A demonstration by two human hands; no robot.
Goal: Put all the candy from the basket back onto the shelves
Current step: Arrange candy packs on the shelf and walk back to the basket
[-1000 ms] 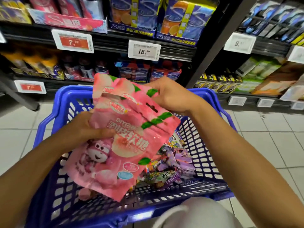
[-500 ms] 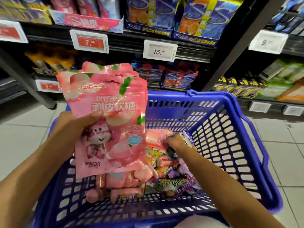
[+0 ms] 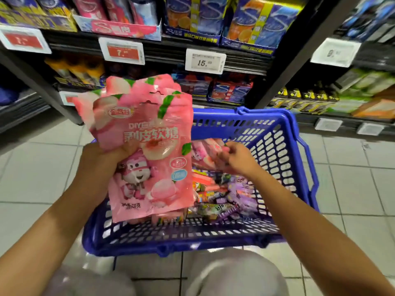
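Observation:
My left hand (image 3: 102, 165) grips a fanned stack of pink peach gummy bags (image 3: 147, 146), held upright above the left side of the blue plastic basket (image 3: 284, 146). My right hand (image 3: 237, 159) is inside the basket, its fingers pinching another pink bag (image 3: 205, 154) that lies against the far wall. Below it a heap of mixed candy (image 3: 226, 199) in purple and multicoloured wrappers covers the basket floor. The stack hides the basket's left part.
Dark store shelves stand beyond the basket, with blue gum boxes (image 3: 230, 90) low down, price tags (image 3: 205, 60) on the rails, and yellow and green packs (image 3: 320, 99) to the right. The floor is pale tile. My knees (image 3: 233, 272) are below the basket.
My right hand let go of the pink stack and dropped into the basket, then rose toward the far wall onto another pink bag. My left hand lifted the stack upright.

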